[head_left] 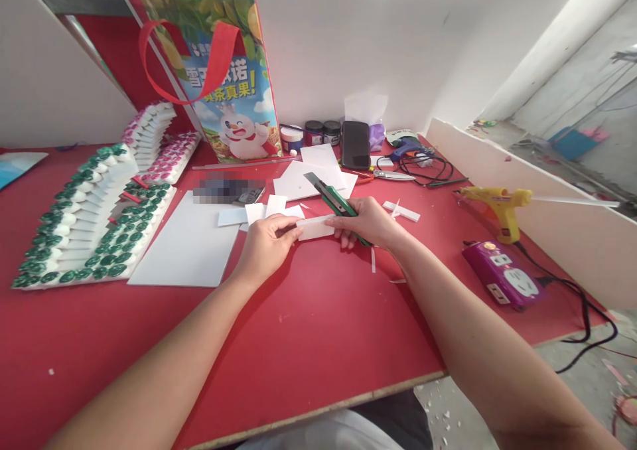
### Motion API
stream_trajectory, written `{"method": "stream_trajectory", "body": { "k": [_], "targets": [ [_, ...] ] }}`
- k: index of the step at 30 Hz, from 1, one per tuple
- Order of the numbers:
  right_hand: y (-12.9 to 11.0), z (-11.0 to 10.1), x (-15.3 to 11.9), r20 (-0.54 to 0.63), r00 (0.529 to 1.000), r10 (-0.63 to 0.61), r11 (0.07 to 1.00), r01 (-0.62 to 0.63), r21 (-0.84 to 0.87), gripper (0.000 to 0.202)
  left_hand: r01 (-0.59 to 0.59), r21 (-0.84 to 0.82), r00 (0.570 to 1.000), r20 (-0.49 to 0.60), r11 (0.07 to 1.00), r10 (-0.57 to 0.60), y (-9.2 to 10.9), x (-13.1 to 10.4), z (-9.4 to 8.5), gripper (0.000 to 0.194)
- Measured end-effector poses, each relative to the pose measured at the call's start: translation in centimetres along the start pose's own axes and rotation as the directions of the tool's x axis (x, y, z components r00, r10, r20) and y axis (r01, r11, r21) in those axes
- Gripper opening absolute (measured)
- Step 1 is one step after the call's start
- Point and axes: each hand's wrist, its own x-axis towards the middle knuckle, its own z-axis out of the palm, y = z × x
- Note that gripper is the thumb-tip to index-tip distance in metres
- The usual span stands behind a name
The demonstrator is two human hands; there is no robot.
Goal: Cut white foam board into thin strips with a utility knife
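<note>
A small white strip of board (316,228) is held between my two hands above the red table. My left hand (269,245) pinches its left end between thumb and fingers. My right hand (365,223) grips a green utility knife (334,198), its blade out and pointing up to the left, while the thumb presses on the strip's right end. Cut white pieces (275,206) lie just beyond my left hand. Another white strip (402,212) and thin offcuts lie to the right of my right hand.
A white board (186,247) lies left, beside decorated white pieces with green (107,264) and pink dabs. Behind stand a printed bag (233,72), paint jars (313,133) and a black phone (355,146). Scissors (393,175), a yellow glue gun (497,204) and a purple power strip (502,274) lie right.
</note>
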Motion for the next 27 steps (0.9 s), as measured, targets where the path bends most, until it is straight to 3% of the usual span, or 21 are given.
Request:
{"method": "stream_trajectory", "body": {
  "k": [2,5,8,13,18,27],
  "targets": [
    [-0.5,-0.4,-0.3,-0.072,0.995,-0.071,0.996,0.067,-0.054,0.04,0.157,-0.147,0.987,0.0,0.976,-0.159,0.6,0.1,-0.3,0.017],
    [-1.4,-1.0,-1.1,-0.184,0.96,-0.21,0.977,0.201,-0.064,0.039,0.379,-0.369,0.92,0.05,0.849,-0.389,1.5,0.3,-0.9,0.019],
    [-2.0,-0.8,-1.8,-0.138,0.948,-0.285,0.953,0.265,-0.147,0.043,0.484,-0.461,0.864,0.115,0.744,-0.491,2.0,0.3,-1.3,0.016],
    [-1.9,0.5,-2.0,0.069,0.946,-0.316,0.894,0.321,-0.313,0.045,0.505,-0.439,0.855,0.139,0.743,-0.499,2.3,0.1,-0.9,0.013],
    [-1.5,0.8,-1.6,0.077,0.964,-0.256,0.866,0.264,-0.425,0.04,0.513,-0.434,0.853,0.159,0.741,-0.497,2.4,-0.1,-0.5,0.012],
    [-1.1,-0.1,-1.2,0.158,0.961,-0.227,0.931,0.262,-0.255,0.045,0.504,-0.478,0.863,0.243,0.72,-0.443,2.5,-0.1,-0.8,0.018]
  ]
}}
